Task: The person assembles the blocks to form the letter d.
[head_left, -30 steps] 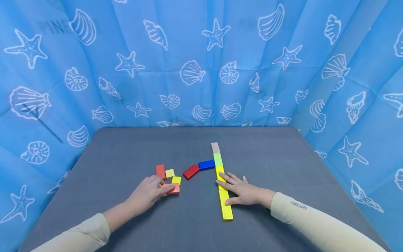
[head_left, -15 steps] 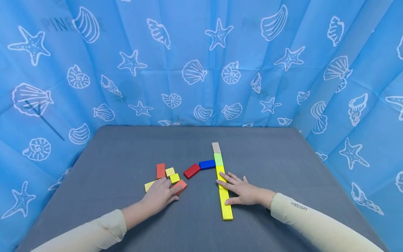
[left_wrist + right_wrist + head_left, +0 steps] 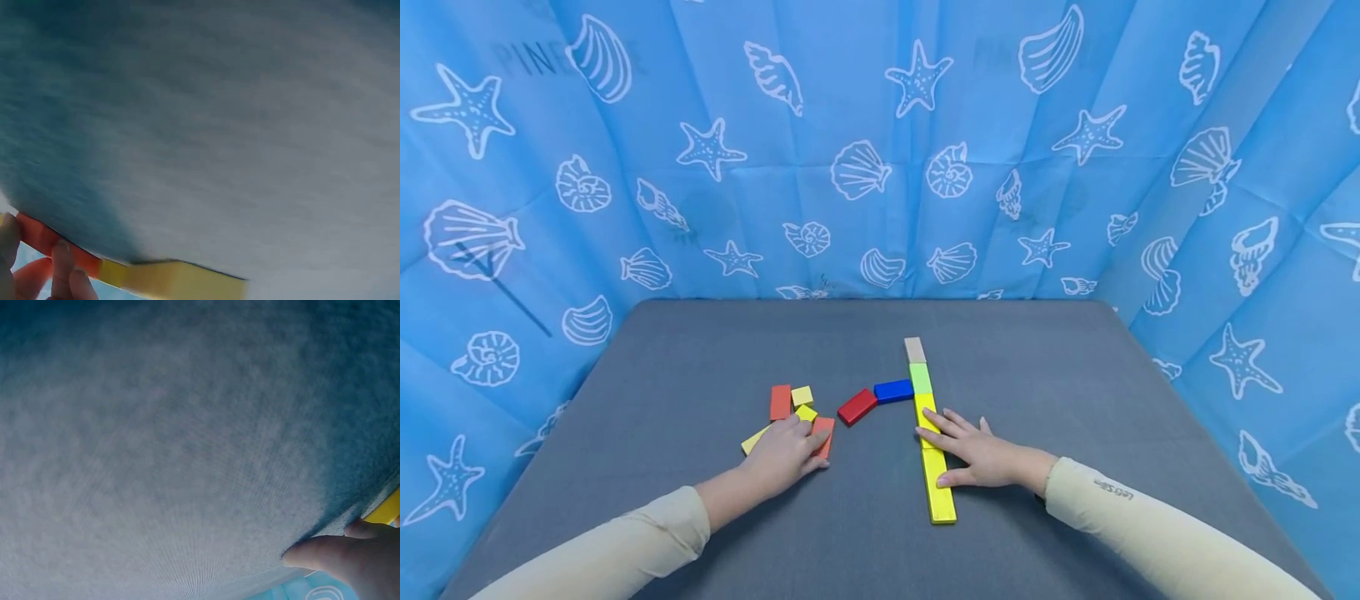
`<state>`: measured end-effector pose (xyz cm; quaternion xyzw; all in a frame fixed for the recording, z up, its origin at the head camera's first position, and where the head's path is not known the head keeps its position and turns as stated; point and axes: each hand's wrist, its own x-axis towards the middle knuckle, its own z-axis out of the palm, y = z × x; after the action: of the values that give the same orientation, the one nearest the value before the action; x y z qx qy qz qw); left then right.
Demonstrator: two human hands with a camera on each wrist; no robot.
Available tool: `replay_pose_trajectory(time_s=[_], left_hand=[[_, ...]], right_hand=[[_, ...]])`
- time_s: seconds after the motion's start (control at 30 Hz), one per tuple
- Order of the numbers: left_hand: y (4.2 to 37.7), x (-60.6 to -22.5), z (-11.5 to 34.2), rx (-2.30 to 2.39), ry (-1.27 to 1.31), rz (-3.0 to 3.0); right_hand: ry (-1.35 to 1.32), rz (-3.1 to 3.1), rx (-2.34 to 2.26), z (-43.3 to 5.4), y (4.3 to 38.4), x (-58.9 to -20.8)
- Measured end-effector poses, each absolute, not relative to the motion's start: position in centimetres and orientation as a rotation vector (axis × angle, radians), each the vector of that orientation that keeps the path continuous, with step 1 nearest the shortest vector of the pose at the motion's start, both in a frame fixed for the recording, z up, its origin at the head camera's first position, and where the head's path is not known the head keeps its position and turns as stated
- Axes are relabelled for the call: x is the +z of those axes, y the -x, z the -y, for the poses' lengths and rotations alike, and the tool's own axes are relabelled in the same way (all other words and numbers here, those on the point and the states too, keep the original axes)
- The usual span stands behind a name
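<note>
My left hand [image 3: 781, 456] pinches a salmon-orange block [image 3: 825, 429] between thumb and fingers, its long side now pointing away from me. Just beyond the fingers sits a small yellow block [image 3: 806, 412], partly hidden. A pale yellow block [image 3: 755, 438] sticks out from behind the same hand, and in the left wrist view fingertips [image 3: 62, 253] touch orange. My right hand [image 3: 981, 457] rests with spread fingers on the upper yellow block [image 3: 926, 403] and the lower yellow block [image 3: 941, 502], which lie end to end.
The row continues away from me with a light green block [image 3: 920, 377] and a beige block [image 3: 914, 349]. A blue block [image 3: 893, 391] and a red block [image 3: 857, 407] branch left. An orange-red block [image 3: 780, 402] and a small pale yellow block [image 3: 802, 395] lie behind my left hand.
My left hand moved right, uncovering the pale yellow block, and turned the salmon-orange block from crosswise to lengthwise. The small yellow block shifted back and left. The right hand stayed put.
</note>
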<state>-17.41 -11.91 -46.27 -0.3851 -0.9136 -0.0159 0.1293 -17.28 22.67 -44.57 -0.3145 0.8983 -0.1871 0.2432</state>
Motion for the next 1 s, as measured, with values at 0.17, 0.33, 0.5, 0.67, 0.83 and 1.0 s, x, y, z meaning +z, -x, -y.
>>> replay_pose_trajectory(time_s=[0.17, 0.33, 0.5, 0.67, 0.83, 1.0], left_hand=[[16.94, -46.07, 11.08, -0.03, 1.151, 2.674], [17.05, -45.89, 11.1, -0.036, 1.154, 2.7], [17.38, -45.75, 11.21, -0.088, 1.181, 2.72], [17.52, -45.66, 11.18, -0.105, 1.19, 2.736], [17.56, -45.6, 11.01, -0.113, 1.209, 2.716], [17.51, -45.52, 10.93, -0.126, 1.214, 2.72]], right_hand=[[0.852, -2.456, -0.503, -22.63, 17.3, -44.58], [0.849, -2.459, -0.502, -22.57, 17.29, -44.71], [0.852, -2.456, -0.504, -22.59, 17.33, -44.72], [0.857, -2.454, -0.505, -22.63, 17.35, -44.72], [0.853, -2.454, -0.506, -22.64, 17.32, -44.66], [0.852, -2.456, -0.502, -22.63, 17.31, -44.63]])
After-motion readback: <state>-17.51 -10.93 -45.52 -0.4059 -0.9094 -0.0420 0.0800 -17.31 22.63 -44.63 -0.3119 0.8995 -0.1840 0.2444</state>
